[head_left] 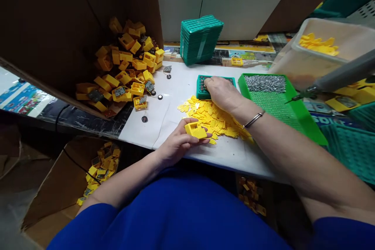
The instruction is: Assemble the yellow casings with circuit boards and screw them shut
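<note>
My left hand is closed around a small yellow plastic housing with an opening on its upper side, held above the table's front edge. At the back of the table, my right hand reaches down onto a teal tray filled with small round metallic pieces that look like button cells. Its fingertips press together at the tray's left part, and whatever sits between them is hidden. Between the two hands spreads a heap of flat yellow plastic pieces.
A green tray of screws lies right, with an electric screwdriver hanging over it. Behind stands a stack of teal trays. Yellow housings with wired parts spill from a carton at left. A bin holds yellow pieces.
</note>
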{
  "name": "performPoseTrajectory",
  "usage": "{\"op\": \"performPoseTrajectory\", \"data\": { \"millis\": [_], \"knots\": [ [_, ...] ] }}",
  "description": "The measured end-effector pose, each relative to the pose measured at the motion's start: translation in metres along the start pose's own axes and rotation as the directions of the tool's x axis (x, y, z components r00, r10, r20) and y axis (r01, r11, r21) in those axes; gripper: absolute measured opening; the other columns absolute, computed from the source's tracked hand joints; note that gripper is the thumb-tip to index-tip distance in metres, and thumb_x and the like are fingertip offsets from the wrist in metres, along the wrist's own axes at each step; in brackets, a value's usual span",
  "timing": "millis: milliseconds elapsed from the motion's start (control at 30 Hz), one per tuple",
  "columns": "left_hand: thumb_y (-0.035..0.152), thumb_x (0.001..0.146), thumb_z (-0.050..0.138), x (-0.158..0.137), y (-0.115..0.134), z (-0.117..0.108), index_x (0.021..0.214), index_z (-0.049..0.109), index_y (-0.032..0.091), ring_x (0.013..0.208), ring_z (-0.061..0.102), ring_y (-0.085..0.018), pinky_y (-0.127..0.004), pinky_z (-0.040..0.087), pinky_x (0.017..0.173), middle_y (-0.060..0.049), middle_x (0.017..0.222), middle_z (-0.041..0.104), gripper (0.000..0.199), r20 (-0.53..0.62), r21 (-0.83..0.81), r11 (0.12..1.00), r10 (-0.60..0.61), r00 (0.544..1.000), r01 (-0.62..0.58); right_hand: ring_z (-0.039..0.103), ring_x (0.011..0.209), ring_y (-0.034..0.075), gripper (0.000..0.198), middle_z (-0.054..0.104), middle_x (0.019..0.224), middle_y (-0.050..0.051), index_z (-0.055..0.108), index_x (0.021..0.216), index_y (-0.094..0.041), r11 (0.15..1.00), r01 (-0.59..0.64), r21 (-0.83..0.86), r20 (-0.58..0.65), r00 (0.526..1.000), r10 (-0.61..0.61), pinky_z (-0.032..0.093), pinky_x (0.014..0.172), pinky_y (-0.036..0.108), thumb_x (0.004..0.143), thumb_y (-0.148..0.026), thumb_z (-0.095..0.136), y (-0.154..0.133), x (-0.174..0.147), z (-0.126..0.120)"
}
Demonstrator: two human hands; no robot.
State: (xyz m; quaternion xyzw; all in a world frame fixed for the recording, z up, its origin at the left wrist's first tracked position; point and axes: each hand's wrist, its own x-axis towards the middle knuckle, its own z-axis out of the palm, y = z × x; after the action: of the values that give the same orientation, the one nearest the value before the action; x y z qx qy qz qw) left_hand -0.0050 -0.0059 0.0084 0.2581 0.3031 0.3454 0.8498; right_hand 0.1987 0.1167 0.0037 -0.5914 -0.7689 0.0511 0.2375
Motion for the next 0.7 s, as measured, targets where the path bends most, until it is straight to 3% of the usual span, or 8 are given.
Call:
{"op": "performPoseTrajectory", "data": {
  "millis": [100, 133, 200, 267, 367, 500, 700],
  "knots": [
    [0.006, 0.063, 0.067, 0.001, -0.006, 0.0, 0.114, 0.045, 0.022, 0.101, 0.07, -0.021, -0.043, 0.043, 0.104, -0.003, 0.1, 0.069, 0.058, -0.03, 0.035, 0.999, 0.042, 0.999, -0.041, 0.06, 0.083, 0.023, 0.017, 0.067, 0.09, 0.011, 0.062, 0.09, -0.019, 0.996, -0.039, 0.083, -0.033, 0.999, 0.042, 0.049, 0.076, 0.039, 0.088, -0.018, 0.045, -0.021, -0.024, -0.013],
    [0.007, 0.063, 0.068, 0.001, -0.008, 0.0, 0.114, 0.044, 0.023, 0.101, 0.069, -0.019, -0.04, 0.043, 0.104, -0.002, 0.1, 0.069, 0.058, -0.043, 0.049, 0.997, 0.055, 0.998, -0.053, 0.061, 0.083, 0.022, 0.014, 0.067, 0.089, 0.009, 0.061, 0.091, -0.02, 0.979, -0.056, 0.194, -0.046, 0.997, 0.066, 0.049, 0.076, 0.037, 0.089, -0.022, 0.047, -0.03, -0.036, -0.017],
    [0.011, 0.066, 0.07, 0.003, -0.012, 0.001, 0.115, 0.041, 0.025, 0.099, 0.066, -0.016, -0.035, 0.043, 0.099, 0.001, 0.101, 0.066, 0.059, -0.067, 0.087, 0.992, 0.099, 0.993, -0.093, 0.061, 0.078, 0.019, 0.012, 0.067, 0.084, 0.006, 0.059, 0.089, -0.021, 0.889, -0.091, 0.449, -0.038, 0.992, 0.121, 0.05, 0.071, 0.033, 0.09, -0.029, 0.05, -0.051, -0.062, -0.021],
    [0.015, 0.069, 0.071, 0.005, -0.016, 0.003, 0.117, 0.038, 0.026, 0.095, 0.063, -0.014, -0.029, 0.044, 0.09, 0.003, 0.1, 0.063, 0.059, -0.072, 0.132, 0.98, 0.159, 0.985, -0.148, 0.062, 0.077, 0.018, 0.011, 0.067, 0.084, 0.004, 0.058, 0.089, -0.021, 0.802, -0.124, 0.584, -0.025, 0.985, 0.17, 0.05, 0.07, 0.032, 0.09, -0.029, 0.051, -0.07, -0.086, -0.018],
    [0.019, 0.073, 0.071, 0.006, -0.022, 0.008, 0.119, 0.035, 0.027, 0.09, 0.058, -0.012, -0.025, 0.044, 0.082, 0.004, 0.098, 0.059, 0.059, -0.057, 0.191, 0.957, 0.234, 0.971, -0.22, 0.062, 0.076, 0.018, 0.011, 0.067, 0.084, 0.003, 0.058, 0.09, -0.022, 0.748, -0.169, 0.642, -0.025, 0.97, 0.24, 0.049, 0.07, 0.032, 0.09, -0.03, 0.051, -0.088, -0.11, -0.007],
    [0.017, 0.074, 0.068, 0.006, -0.027, 0.011, 0.12, 0.034, 0.026, 0.088, 0.057, -0.012, -0.024, 0.043, 0.081, 0.003, 0.1, 0.058, 0.058, -0.071, 0.241, 0.941, 0.262, 0.962, -0.239, 0.061, 0.081, 0.02, 0.011, 0.066, 0.086, 0.004, 0.059, 0.091, -0.022, 0.754, -0.177, 0.632, -0.094, 0.949, 0.302, 0.049, 0.077, 0.036, 0.09, -0.03, 0.052, -0.095, -0.12, 0.008],
    [0.021, 0.073, 0.072, 0.005, -0.026, 0.01, 0.12, 0.034, 0.027, 0.097, 0.06, -0.014, -0.027, 0.043, 0.088, 0.002, 0.105, 0.059, 0.06, -0.077, 0.178, 0.958, 0.239, 0.968, -0.223, 0.058, 0.083, 0.019, 0.008, 0.06, 0.088, 0.004, 0.057, 0.089, -0.023, 0.73, -0.124, 0.673, -0.105, 0.96, 0.26, 0.049, 0.076, 0.034, 0.092, -0.029, 0.052, -0.088, -0.119, 0.007]
  ]
}}
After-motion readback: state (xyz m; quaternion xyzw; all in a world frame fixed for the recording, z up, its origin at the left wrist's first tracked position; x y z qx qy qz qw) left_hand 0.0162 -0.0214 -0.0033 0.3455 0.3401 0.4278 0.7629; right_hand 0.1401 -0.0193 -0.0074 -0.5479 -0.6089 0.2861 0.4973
